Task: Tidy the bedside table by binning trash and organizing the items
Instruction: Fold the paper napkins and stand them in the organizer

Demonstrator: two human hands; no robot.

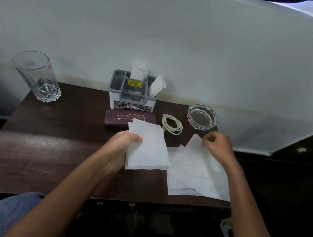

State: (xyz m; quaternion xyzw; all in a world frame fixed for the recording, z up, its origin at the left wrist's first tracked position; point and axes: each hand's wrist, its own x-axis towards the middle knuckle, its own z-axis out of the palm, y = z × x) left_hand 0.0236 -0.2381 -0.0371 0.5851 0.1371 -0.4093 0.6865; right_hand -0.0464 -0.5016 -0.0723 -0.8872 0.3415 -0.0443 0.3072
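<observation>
Left hand (122,149): closed around folded tissue (147,146)
Right hand (219,143): pinching tissue sheet (194,158) corner
Organizer (133,95): "OPEL", yellow price sticker

I see my left hand (122,145) holding a folded tissue (147,146) just before the organizer (133,91); my right hand (218,145) pinches loose tissues (194,171) right of it.
</observation>
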